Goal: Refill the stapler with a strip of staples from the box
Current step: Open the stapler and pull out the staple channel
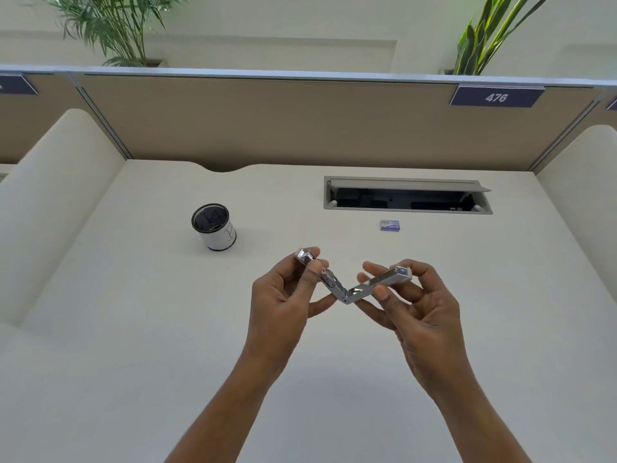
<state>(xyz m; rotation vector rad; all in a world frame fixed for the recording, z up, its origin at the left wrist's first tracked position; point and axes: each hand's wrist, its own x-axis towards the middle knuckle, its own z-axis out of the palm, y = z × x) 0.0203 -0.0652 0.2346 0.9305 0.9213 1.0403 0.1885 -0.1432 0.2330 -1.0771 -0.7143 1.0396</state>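
Note:
A shiny metal stapler (350, 289) is swung open into a V shape above the middle of the desk. My left hand (283, 295) pinches its left arm between thumb and fingers. My right hand (417, 305) grips its right arm, thumb on the near side. The hinge sits low between both hands. A small purple box of staples (390, 225) lies on the desk beyond my right hand, lid closed as far as I can tell.
A black mesh pen cup (213, 227) with a white band stands at the back left. A cable hatch (407, 195) is open in the desk (133, 329) behind the box. Partition walls enclose the desk on three sides, with plants above.

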